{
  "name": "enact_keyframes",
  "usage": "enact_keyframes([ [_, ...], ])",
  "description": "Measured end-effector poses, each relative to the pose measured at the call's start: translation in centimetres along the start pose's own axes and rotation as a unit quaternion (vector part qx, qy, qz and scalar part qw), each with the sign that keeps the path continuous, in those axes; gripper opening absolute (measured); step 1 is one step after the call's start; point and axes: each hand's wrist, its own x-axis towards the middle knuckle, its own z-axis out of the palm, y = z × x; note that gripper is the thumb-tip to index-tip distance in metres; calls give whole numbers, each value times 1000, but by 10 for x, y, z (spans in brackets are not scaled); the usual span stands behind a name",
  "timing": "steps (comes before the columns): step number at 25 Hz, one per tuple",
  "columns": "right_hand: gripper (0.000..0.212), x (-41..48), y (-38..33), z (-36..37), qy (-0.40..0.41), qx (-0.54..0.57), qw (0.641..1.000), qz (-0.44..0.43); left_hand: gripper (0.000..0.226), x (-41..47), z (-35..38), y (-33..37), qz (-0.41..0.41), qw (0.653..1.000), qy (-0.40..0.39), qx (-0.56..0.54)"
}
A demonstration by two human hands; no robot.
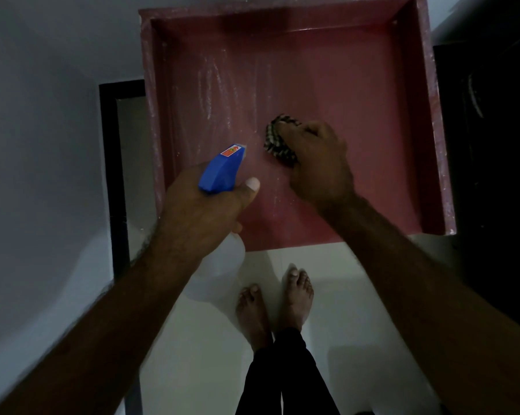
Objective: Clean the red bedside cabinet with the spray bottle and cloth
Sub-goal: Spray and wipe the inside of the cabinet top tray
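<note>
Roughly mid-task, judging by whitish streaks [219,85] on top of the red bedside cabinet [432,115]. L hand [198,211]: wrapped round neck of spray bottle [219,172], thumb along the side, blue head aimed away from body & a bit R, nozzle over near-L part of the top. R hand [318,166]: fingers curled round bunched checked cloth [278,142], pressing it on the top approx centre, just R of nozzle, not touching it. Streaks: beyond & L of cloth, roughly along the nozzle line. Prob calls for a R-hand sweep away & leftward over that patch; nearer than L, busy w/ bottle anyway. Worth watching: spray catching R knuckles if triggered now.
</note>
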Motion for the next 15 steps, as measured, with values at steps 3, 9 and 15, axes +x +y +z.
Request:
enact_keyframes([
  [3, 68, -5, 18, 0, 44, 20, 995, 91, 37, -3, 0, 0, -2, 1000, -1, 3],
  [9, 71, -22, -17, 6, 24, 27, 998, 49, 38, -8, 2, -1, -8, 1000, 9, -5],
  [15, 70, -35, 14, 1, 32, 38, 994, 100, 44, -14, 3, -6, 6, 1000, 7, 7],
])
